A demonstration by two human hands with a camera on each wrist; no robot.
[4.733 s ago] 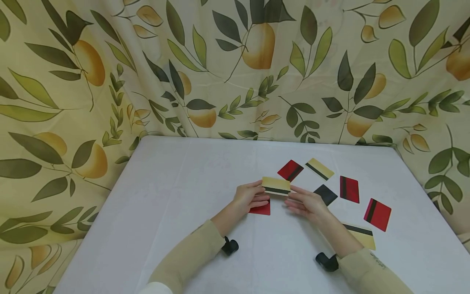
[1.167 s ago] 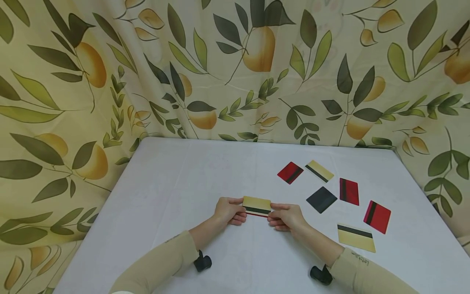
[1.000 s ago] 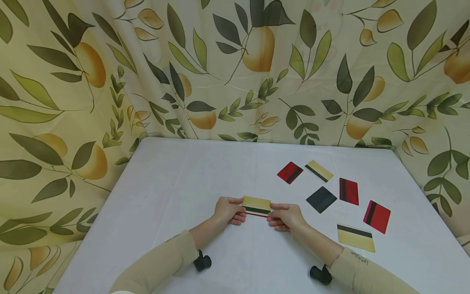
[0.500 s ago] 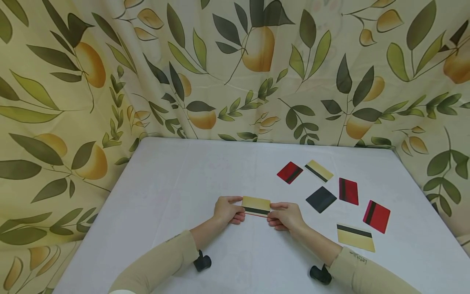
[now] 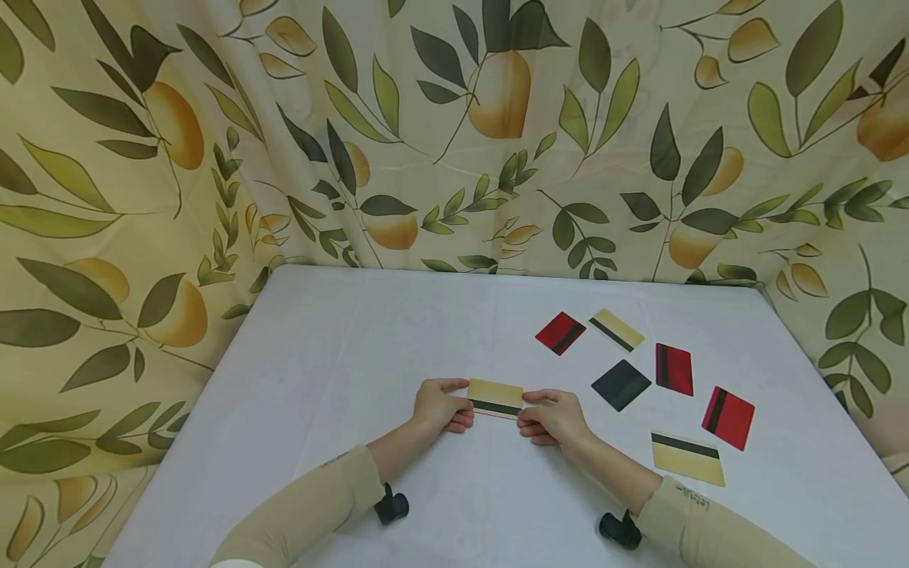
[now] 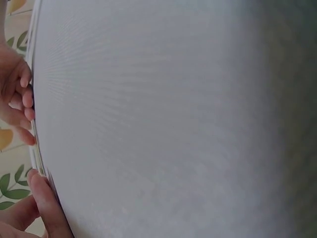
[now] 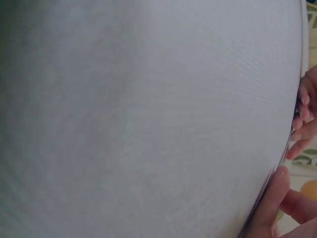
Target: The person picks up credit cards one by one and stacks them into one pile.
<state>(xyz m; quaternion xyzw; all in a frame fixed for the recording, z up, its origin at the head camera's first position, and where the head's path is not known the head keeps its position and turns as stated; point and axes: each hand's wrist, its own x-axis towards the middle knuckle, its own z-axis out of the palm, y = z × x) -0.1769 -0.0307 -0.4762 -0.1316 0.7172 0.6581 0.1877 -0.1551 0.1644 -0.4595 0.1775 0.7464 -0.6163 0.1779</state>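
Observation:
A gold magnetic-stripe card (image 5: 495, 391) lies low over the white table between both hands, its black stripe along the near side. Below its near edge shows a thin red line of the red card underneath, otherwise hidden. My left hand (image 5: 435, 408) pinches the left short edge, thumb and fingers at the corners. At the opposite short edge, my right hand (image 5: 559, 416) pinches it the same way. The left wrist view shows my left fingers (image 6: 48, 206) down at the table surface; in the right wrist view, so are my right fingers (image 7: 274, 201).
To the right lie a black card (image 5: 621, 386), a red card (image 5: 561, 334), another red card (image 5: 675, 369) and a third red card (image 5: 729, 418). A gold card (image 5: 616, 330) sits farther back, another gold card (image 5: 687, 460) nearer. Patterned curtain (image 5: 440, 158) hangs behind the table (image 5: 355, 331).
Since the oldest frame, both hands have brought the gold card left and nearer, down over the red card. Lately the red strip below its near edge has narrowed; the hands stay nearly still.

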